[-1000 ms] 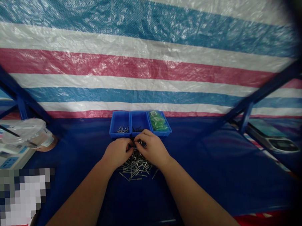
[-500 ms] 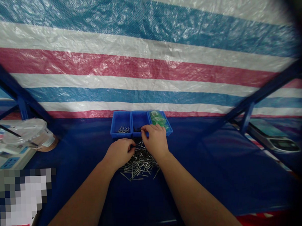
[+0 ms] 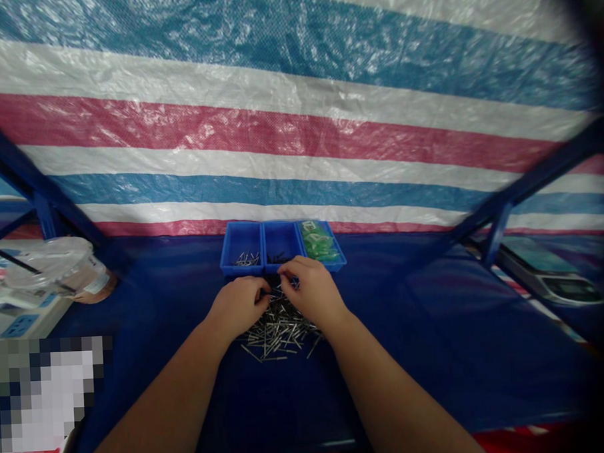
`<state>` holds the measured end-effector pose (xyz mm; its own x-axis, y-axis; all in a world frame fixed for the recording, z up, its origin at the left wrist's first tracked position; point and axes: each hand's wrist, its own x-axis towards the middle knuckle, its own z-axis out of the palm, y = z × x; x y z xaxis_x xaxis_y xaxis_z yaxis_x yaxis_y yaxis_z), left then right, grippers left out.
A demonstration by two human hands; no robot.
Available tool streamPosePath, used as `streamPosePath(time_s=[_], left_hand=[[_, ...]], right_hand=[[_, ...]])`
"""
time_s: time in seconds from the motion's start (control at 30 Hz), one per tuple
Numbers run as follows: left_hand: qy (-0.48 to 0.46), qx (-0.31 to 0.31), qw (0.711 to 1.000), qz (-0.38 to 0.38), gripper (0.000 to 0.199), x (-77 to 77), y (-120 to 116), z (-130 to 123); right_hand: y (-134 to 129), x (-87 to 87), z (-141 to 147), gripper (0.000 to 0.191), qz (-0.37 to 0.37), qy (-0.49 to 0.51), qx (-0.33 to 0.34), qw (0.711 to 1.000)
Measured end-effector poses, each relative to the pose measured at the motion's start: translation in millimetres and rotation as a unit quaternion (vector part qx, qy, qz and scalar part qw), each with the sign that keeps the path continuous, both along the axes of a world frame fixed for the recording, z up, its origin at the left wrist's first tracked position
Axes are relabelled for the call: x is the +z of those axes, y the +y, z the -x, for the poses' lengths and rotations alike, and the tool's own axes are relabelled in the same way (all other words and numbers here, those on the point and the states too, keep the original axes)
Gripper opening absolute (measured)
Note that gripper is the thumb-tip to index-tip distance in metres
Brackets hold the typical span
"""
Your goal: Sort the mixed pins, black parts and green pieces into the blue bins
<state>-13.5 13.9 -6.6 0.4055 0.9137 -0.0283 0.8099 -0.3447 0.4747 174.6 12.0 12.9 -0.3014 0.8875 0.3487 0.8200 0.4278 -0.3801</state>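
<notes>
A heap of thin metal pins that look like blind rivets, silver and dark mixed, lies on the blue tabletop. At the heap's upper left, my left hand is closed, thumb and fingers curled together. Across from it my right hand is closed in a pinch above the heap, just in front of the middle bin. Whatever either hand pinches is too small to make out. Three joined blue bins stand behind: the left bin has silver pins, the middle bin dark ones, and the right one holds green plastic packets.
On the left a lidded plastic cup with a straw stands by a white power strip. A digital scale sits at the right beyond a blue frame bar. A striped plastic sheet hangs behind the bins.
My right hand has drawn back from the middle bin toward me, down over the heap. My left hand has hardly moved.
</notes>
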Motion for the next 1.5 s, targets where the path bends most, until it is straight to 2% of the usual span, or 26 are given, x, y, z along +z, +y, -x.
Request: streamPosePath(time_s=[0.1, 0.2, 0.43, 0.57, 0.67, 0.83, 1.03, 1.2, 1.37, 1.5], left_hand=[[0.0, 0.003, 1.0, -0.001, 0.016, 0.3, 0, 0], [0.001, 0.002, 1.0, 0.001, 0.015, 0.7, -1, 1], [-0.002, 0.005, 1.0, -0.004, 0.016, 3.5, -1, 0], [-0.007, 0.01, 1.0, 0.002, 0.019, 3.8, -2, 0], [-0.013, 0.014, 1.0, 0.005, 0.023, 2.5, -2, 0], [-0.017, 0.005, 1.0, 0.003, 0.022, -1.3, -1, 2], [-0.012, 0.001, 1.0, 0.001, 0.019, -3.3, 0, 1], [-0.023, 0.004, 1.0, 0.003, 0.017, 0.9, -1, 1], [-0.015, 0.01, 1.0, -0.004, 0.006, 4.2, -1, 2], [-0.023, 0.01, 1.0, -0.011, 0.006, 4.0, 0, 3]], right_hand=[[-5, 1.1, 1, 0.016, 0.085, -0.062, 0.018, 0.994], [-6, -1.8, 6, 0.017, 0.114, -0.112, 0.013, 0.987], [-2, -10.6, 15, 0.016, 0.104, -0.119, -0.013, 0.987], [-4, -4.8, 12, 0.014, 0.09, -0.112, 0.004, 0.99], [-6, 1.8, 4, 0.009, 0.068, -0.057, 0.007, 0.996], [2, 0.8, -7, 0.011, -0.023, 0.06, -0.055, 0.996], [12, -9.5, -3, 0.014, -0.039, 0.061, -0.094, 0.993], [10, -8.2, -2, 0.015, -0.034, 0.059, -0.104, 0.992], [1, -4.3, -2, 0.015, 0.046, 0.002, -0.003, 0.999], [-1, -7.4, 9, 0.021, 0.076, -0.059, -0.03, 0.995]])
